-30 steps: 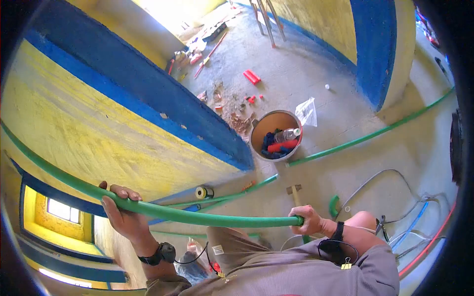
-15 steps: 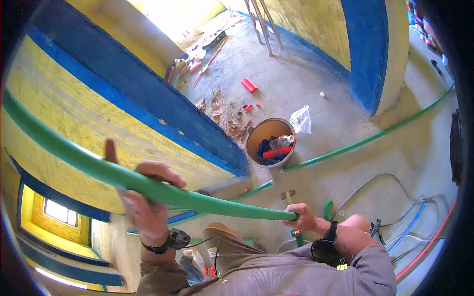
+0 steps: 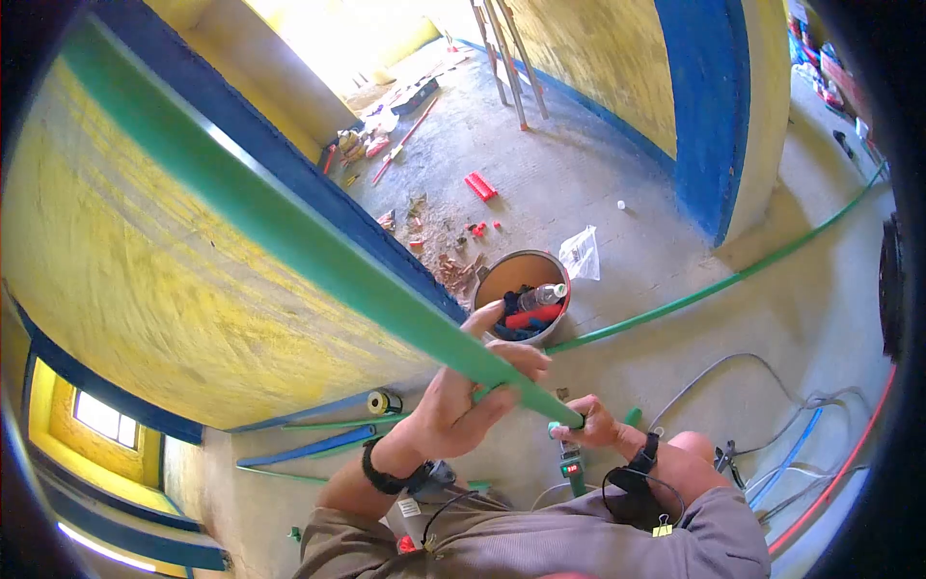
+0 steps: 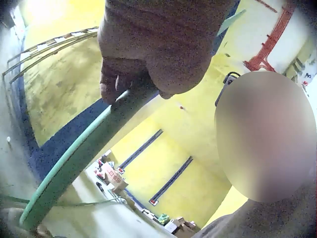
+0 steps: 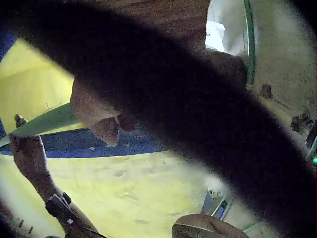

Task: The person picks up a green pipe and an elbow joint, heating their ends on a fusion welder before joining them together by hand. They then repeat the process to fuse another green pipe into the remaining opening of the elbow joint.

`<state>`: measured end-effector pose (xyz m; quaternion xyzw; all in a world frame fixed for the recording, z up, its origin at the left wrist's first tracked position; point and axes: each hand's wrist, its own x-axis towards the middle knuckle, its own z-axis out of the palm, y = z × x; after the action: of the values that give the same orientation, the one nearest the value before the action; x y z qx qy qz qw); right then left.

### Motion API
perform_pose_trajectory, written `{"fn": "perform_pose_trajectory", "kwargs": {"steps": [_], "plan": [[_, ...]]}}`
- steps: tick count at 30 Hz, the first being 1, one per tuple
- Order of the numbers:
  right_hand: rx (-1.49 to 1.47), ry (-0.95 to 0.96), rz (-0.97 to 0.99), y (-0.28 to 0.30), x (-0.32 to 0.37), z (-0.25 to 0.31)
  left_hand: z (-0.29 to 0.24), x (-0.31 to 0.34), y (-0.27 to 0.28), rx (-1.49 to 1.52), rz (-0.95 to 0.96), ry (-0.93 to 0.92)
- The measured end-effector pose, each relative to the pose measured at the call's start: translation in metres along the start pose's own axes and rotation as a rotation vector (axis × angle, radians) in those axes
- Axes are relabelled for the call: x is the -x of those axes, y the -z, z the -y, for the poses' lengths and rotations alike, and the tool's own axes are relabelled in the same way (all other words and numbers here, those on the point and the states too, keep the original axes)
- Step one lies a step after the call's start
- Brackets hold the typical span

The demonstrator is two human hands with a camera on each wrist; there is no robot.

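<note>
A long green pipe (image 3: 309, 265) slants from the upper left of the head view down to my right hand (image 3: 600, 427), which grips its near end. My left hand (image 3: 446, 413) holds the pipe a short way above that end, fingers and thumb around it. In the left wrist view the same hand (image 4: 153, 44) has its fingers curled over the pipe (image 4: 74, 161). Just below my right hand stands a green tool with a lit red display (image 3: 571, 469). A dark band hides most of the right hand in the right wrist view.
A round bucket (image 3: 490, 282) holds a bottle and red and blue things. Another green pipe (image 3: 714, 288) lies along the floor at right, near grey cables (image 3: 752, 359) and a red hose (image 3: 837, 492). A yellow and blue wall (image 3: 193, 289) stands at left.
My left hand has slid along the pipe toward my right hand, loosening and closing around it again. The pipe's far end has swung upward. My right hand stays at its near end.
</note>
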<state>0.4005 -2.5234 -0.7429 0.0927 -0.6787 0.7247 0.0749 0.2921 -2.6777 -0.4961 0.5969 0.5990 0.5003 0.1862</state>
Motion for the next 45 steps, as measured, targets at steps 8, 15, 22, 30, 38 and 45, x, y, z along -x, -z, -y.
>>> {"fn": "perform_pose_trajectory", "kwargs": {"steps": [8,15,22,30,38,45], "plan": [[0.097,-0.15,-0.117,0.012,-0.004,-0.034,0.021,-0.024,-0.023,0.006,-0.046,0.213],[0.161,-0.081,-0.207,0.008,-0.004,-0.033,0.042,-0.033,-0.049,0.034,-0.065,0.118],[0.145,-0.029,-0.167,0.006,-0.001,-0.034,0.041,-0.031,-0.067,0.039,0.005,0.085],[0.179,0.036,-0.117,0.004,0.003,-0.036,0.143,0.047,-0.053,-0.146,0.041,0.194],[0.101,0.19,-0.05,-0.023,0.008,-0.024,0.207,0.132,-0.099,0.035,0.357,0.502],[0.22,0.29,-0.023,-0.022,0.018,-0.038,0.216,0.132,-0.106,-0.011,0.229,0.366]]}}
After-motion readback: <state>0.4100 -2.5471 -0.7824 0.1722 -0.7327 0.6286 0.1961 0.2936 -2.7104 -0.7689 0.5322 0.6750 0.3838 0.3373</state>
